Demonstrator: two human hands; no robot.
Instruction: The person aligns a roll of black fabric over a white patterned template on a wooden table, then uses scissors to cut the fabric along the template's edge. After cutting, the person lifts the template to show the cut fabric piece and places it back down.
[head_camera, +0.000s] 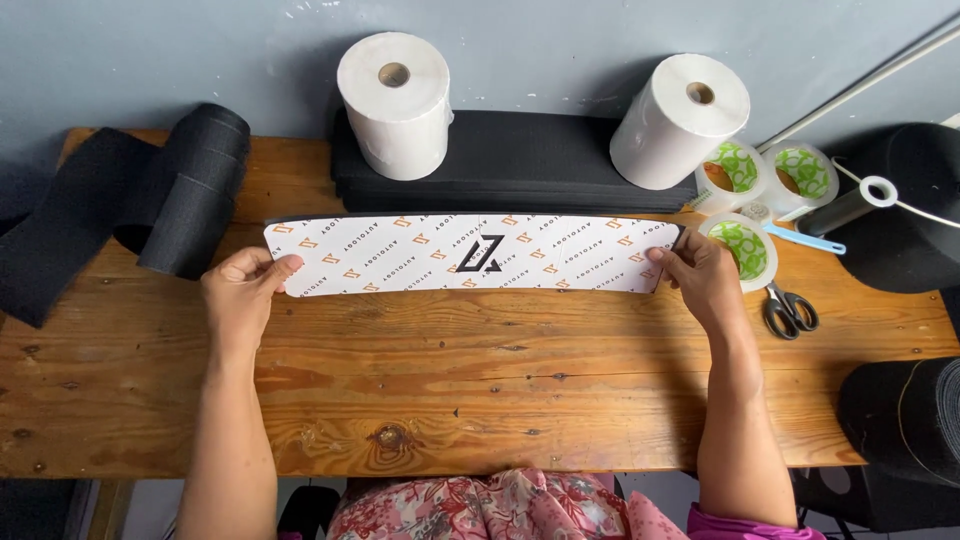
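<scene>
Here, the printed curved panel (470, 254) lies flat on the tabletop (480, 390), long axis left to right, its ends pinched by the fingers of the left hand (243, 290) and right hand (700, 272), both equally near.

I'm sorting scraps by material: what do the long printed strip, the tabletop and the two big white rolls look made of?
Printed strip: seemingly thin card or stiff paper, matte white; it lies flat with crisp edges, held at each end by the left hand and right hand. Tabletop: varnished wood, with grain and knots. White rolls: probably paper wound on cardboard cores.
</scene>
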